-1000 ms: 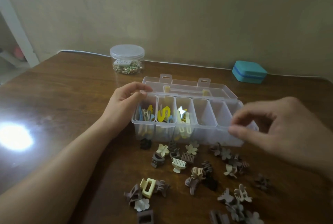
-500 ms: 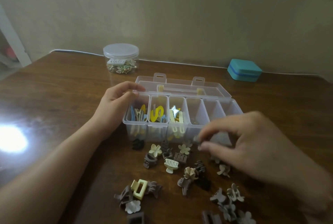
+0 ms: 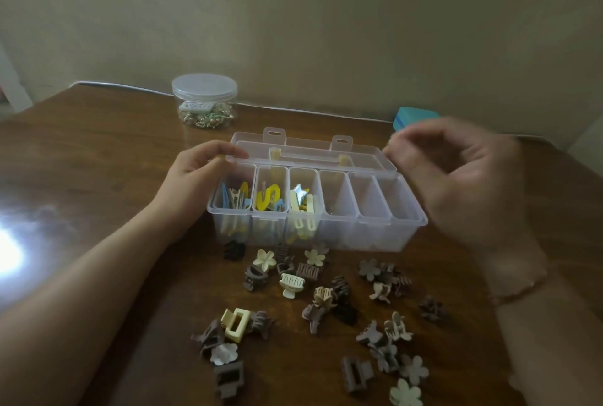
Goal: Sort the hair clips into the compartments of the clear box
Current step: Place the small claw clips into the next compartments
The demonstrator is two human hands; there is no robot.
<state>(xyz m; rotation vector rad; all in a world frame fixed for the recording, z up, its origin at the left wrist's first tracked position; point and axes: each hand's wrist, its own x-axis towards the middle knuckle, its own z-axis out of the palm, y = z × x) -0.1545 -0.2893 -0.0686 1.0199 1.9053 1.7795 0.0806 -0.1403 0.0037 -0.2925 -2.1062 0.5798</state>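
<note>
The clear box (image 3: 409, 222) stands open mid-table, its lid (image 3: 303, 149) folded back. Its three left compartments hold flat clips: blue and yellow ones (image 3: 235, 195), a yellow one (image 3: 269, 196), a silver star (image 3: 300, 191). The three right compartments look almost bare. My left hand (image 3: 192, 183) grips the box's far left corner. My right hand (image 3: 463, 177) hovers blurred above the box's right end, thumb and fingers pinched together; nothing shows between them. Several small claw and flower clips (image 3: 292, 283) in cream, brown and grey lie scattered in front of the box.
A clear round jar (image 3: 204, 100) with trinkets stands behind the box at the left. A teal case (image 3: 411, 114) sits by the wall, partly behind my right hand. A bright light glare lies on the table's left side. The wall runs along the far edge.
My right hand rose from the clips in front of the box to above its right end. My left hand stayed on the box's left corner.
</note>
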